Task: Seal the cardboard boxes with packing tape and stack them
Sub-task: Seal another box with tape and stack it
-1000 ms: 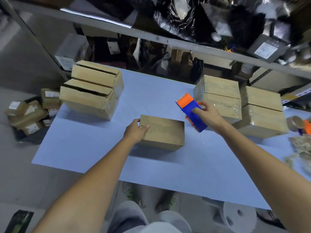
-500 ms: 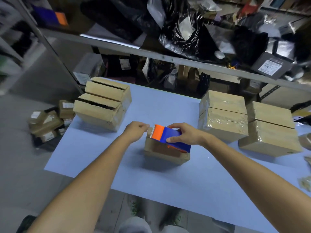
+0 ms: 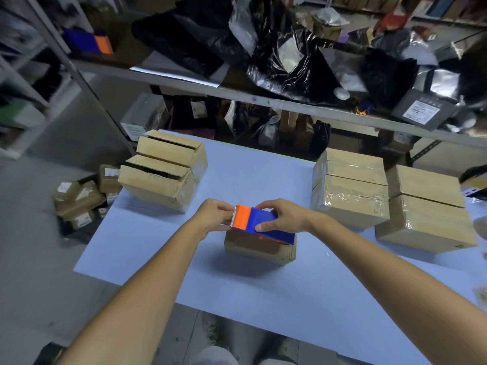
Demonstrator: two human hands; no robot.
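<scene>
A small brown cardboard box (image 3: 259, 250) lies in the middle of the pale blue table (image 3: 303, 293). Just above it is a blue and orange tape dispenser (image 3: 259, 223), gripped round its blue body by my right hand (image 3: 286, 217). My left hand (image 3: 214, 216) is at the dispenser's orange toothed end, fingers curled and pinching there; the tape itself is too thin to make out. The dispenser hides most of the box's top.
Two unsealed boxes (image 3: 164, 171) sit stacked at the table's back left. Several taped boxes (image 3: 350, 188) stand stacked at the right, beside a second stack (image 3: 424, 206). A cluttered metal shelf (image 3: 263, 100) runs behind. Small parcels (image 3: 81, 198) lie on the floor to the left.
My right hand brought the dispenser from the right down over the small box. My left hand left the box's edge and moved to the dispenser's orange end.
</scene>
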